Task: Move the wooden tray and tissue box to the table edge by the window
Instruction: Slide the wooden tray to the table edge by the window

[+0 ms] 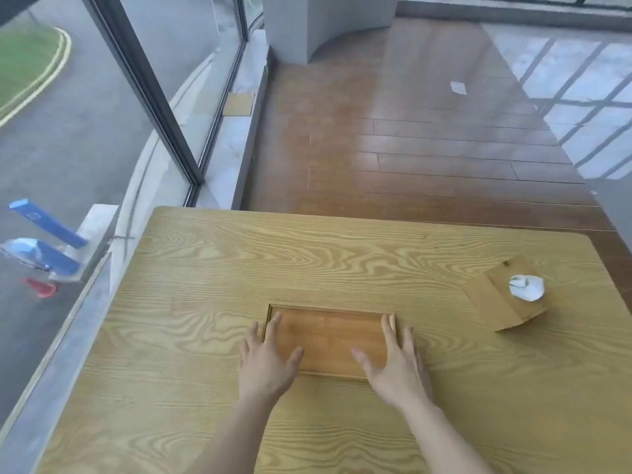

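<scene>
A shallow rectangular wooden tray [328, 336] lies flat near the middle of the light wooden table [205, 268]. My left hand [266, 360] rests on the tray's left end, fingers spread over its rim. Over the tray's right end lies my right hand [393, 364], fingers spread, thumb inside the tray. Neither hand has a closed grip. A wooden tissue box [499, 302] with a white tissue [526, 287] poking out of its top stands at the table's right side, well apart from both hands.
The window [102, 131] with its dark frame runs along the table's left side, with a pale sill between glass and table. Beyond the table's far edge is dark wooden floor [410, 148] with a scrap of paper on it.
</scene>
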Demonstrator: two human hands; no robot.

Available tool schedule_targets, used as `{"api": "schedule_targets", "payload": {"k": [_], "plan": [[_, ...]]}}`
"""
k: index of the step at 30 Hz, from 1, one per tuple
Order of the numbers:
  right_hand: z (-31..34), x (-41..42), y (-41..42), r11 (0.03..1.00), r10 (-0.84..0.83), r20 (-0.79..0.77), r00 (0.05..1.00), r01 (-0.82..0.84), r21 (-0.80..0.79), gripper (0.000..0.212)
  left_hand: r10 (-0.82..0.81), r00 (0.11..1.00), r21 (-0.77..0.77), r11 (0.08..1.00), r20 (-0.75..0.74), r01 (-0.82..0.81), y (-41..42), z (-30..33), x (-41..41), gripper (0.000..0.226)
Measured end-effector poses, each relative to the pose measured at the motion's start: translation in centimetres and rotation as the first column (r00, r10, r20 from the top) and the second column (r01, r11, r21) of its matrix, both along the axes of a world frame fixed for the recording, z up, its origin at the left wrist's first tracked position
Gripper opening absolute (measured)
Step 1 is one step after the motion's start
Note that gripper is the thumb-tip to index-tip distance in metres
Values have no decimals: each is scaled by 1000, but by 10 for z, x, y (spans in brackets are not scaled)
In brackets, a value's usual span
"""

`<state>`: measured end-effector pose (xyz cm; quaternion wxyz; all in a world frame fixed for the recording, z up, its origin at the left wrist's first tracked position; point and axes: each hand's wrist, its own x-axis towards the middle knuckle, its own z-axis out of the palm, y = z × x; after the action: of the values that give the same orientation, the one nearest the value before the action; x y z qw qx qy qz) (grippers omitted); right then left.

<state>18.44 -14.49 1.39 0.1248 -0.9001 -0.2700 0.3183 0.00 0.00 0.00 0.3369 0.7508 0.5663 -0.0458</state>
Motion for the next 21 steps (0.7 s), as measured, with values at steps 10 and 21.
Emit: {"api": "schedule_targets", "payload": {"k": [10, 21], "plan": [[-24, -4, 3, 998, -25, 56, 998, 28, -52, 82, 130, 988, -61, 990, 85, -125, 0, -16, -1, 77], [-19, -34, 30, 997, 55, 116, 992, -47, -68, 78, 208, 973, 15, 978, 97, -210, 17, -9, -31, 74]]}}
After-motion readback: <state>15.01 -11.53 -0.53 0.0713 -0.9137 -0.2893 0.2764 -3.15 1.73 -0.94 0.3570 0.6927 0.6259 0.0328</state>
